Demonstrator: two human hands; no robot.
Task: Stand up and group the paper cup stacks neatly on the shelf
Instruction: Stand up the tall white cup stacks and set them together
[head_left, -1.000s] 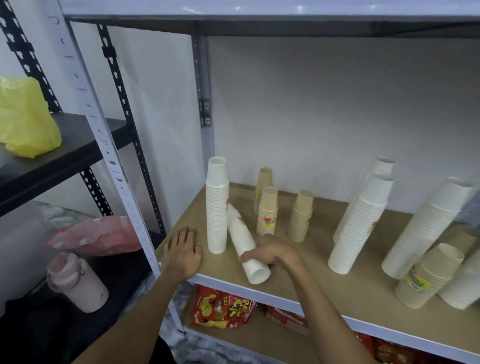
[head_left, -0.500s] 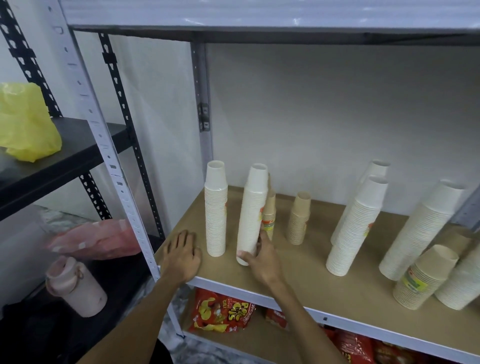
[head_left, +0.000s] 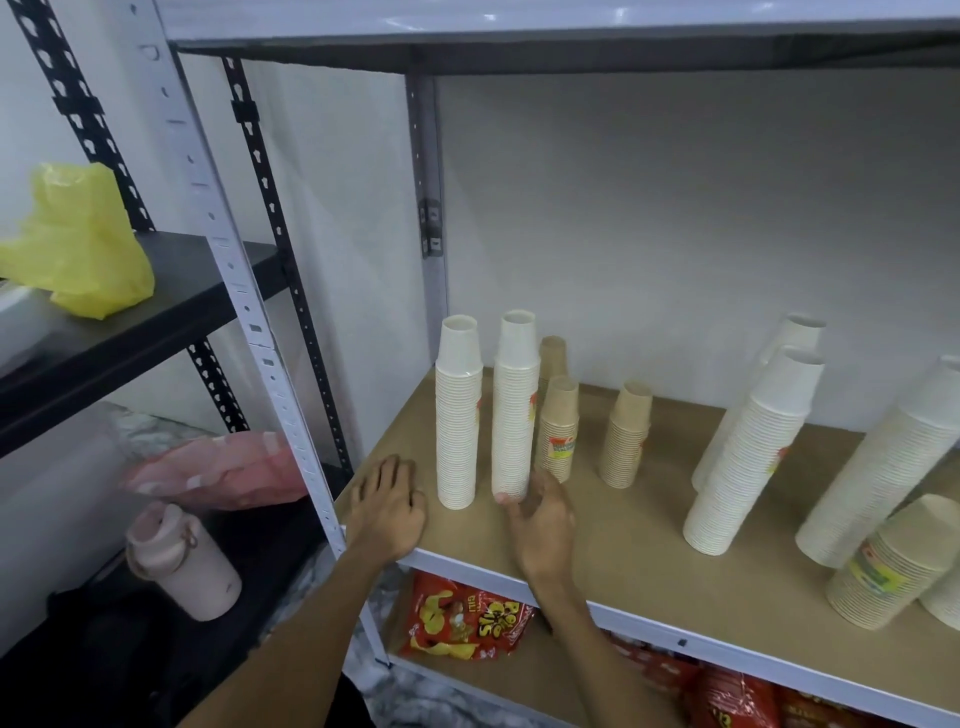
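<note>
**Two white stacks upright at the left end**

One second earlier the second white cup stack (head_left: 514, 410) lay tipped on its side at the front of the shelf (head_left: 623, 545), under my right hand (head_left: 543, 519). Half a second later I had it lifted and nearly vertical. At this moment it stood upright on its own, just beside the first white cup stack (head_left: 457, 415) with a narrow gap between them, both near the shelf's left post.

My right hand had loosened. The fingers were relaxed and partly spread, with the thumb at the foot of that stack and the fingertips beside it, not wrapped round it. My left hand (head_left: 387, 512) had stayed flat and spread, palm down, on the front left corner of the shelf. It held nothing, and its fingertips were close to the first stack's base.

I judged that one stack was dealt with and the left group begun. Three brown cup stacks (head_left: 557, 431) stood loosely behind and to the right of the white pair. Farther right, the leaning white stacks (head_left: 753, 452) tilted against the wall or each other, and a printed brown stack (head_left: 893, 561) lay on its side at the front right. Those still needed standing up and gathering.
</note>
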